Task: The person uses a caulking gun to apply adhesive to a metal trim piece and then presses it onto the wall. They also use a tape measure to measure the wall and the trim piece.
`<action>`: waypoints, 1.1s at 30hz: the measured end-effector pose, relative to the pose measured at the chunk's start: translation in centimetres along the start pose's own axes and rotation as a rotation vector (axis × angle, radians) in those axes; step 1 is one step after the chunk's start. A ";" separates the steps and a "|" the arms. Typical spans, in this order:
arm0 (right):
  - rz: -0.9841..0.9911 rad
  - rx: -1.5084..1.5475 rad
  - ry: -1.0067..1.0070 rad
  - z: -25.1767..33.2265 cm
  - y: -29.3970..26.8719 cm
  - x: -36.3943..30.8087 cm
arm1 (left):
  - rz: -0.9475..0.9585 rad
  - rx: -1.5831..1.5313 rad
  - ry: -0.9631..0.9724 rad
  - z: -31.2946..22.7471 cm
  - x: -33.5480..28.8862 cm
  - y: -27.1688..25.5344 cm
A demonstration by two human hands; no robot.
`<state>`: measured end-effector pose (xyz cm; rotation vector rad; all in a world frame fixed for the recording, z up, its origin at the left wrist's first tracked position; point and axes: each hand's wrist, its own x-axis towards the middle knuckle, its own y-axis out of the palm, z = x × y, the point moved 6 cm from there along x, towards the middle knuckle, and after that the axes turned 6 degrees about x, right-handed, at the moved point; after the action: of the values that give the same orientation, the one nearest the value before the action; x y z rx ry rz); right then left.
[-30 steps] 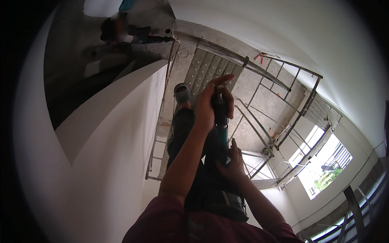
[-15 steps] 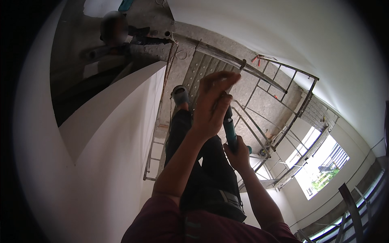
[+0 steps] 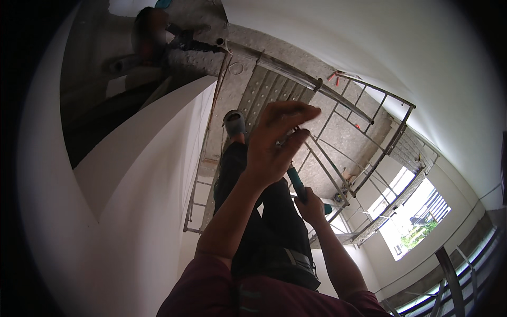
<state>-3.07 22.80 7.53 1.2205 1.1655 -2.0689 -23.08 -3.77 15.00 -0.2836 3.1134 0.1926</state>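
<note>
My left hand point(image 3: 270, 145) is raised in front of my body, its fingers curved and the thumb held apart from them. A gap shows between thumb and fingers, and I see nothing gripped there. My right hand point(image 3: 312, 207) is closed around a teal and black power tool point(image 3: 297, 182), which slants up toward my left hand. The tool's front end passes behind the left hand and is mostly hidden, so its exact kind cannot be told.
I stand on a ribbed metal scaffold plank point(image 3: 269, 87), with one grey shoe point(image 3: 234, 124) visible. Metal scaffold frames point(image 3: 388, 150) rise at the right, near a window point(image 3: 417, 219). A white wall point(image 3: 142, 174) curves along the left. Another person point(image 3: 150, 34) is at upper left.
My left hand has shifted slightly down, with thumb and fingers further apart. The tool in my right hand has dropped back a little, and less of its front shows. The other person has moved slightly.
</note>
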 end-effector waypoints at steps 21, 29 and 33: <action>0.037 -0.052 0.173 -2.8 2.7 1.5 | -0.379 -0.931 -0.466 10.6 2.5 -6.7; 0.003 -0.037 0.121 -2.7 2.4 2.1 | -0.510 -0.475 -0.389 17.7 4.5 -16.6; 0.031 -0.040 0.155 -3.4 2.4 2.4 | -0.531 -0.574 -0.361 17.8 4.9 -18.7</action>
<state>-0.91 24.48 3.54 1.3911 1.2422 -1.9483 -24.60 -20.69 -5.04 -0.9347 2.4505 0.9862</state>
